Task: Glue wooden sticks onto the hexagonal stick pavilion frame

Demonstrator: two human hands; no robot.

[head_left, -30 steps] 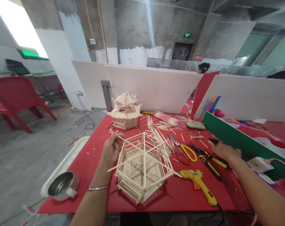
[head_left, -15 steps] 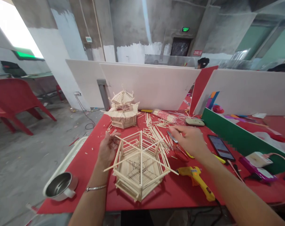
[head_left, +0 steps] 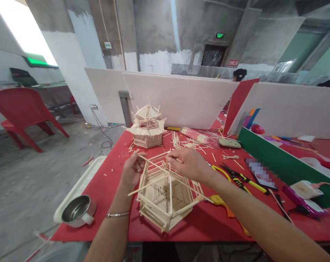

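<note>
An open six-sided framework of pale wooden sticks point(head_left: 154, 214) stands before me on the red tabletop, with long sticks crossing over its top. My left hand point(head_left: 132, 169) is at its far left corner, thumb and fingers closed around the end of a crossing stick. Over the far side of the top, my right hand point(head_left: 190, 164) is closed in a pinch on a wooden stick; the fingertips partly hide the joint there. Below my right forearm lies a yellow glue gun point(head_left: 217, 199), partly covered by the arm. Behind the framework sits a tiered stick pagoda point(head_left: 148, 127).
Loose sticks point(head_left: 190, 144) and a plastic-wrapped bundle point(head_left: 199, 135) lie at the back. Black-and-yellow pliers point(head_left: 239, 179), a phone point(head_left: 260, 173) and a green board point(head_left: 279, 163) are on the right. A metal mug point(head_left: 78, 210) stands at the left edge beside a pale tray point(head_left: 72, 191).
My right hand has moved left from above the loose sticks to the top of the framework. My left hand has closed in on the corner. The view has shifted slightly.
</note>
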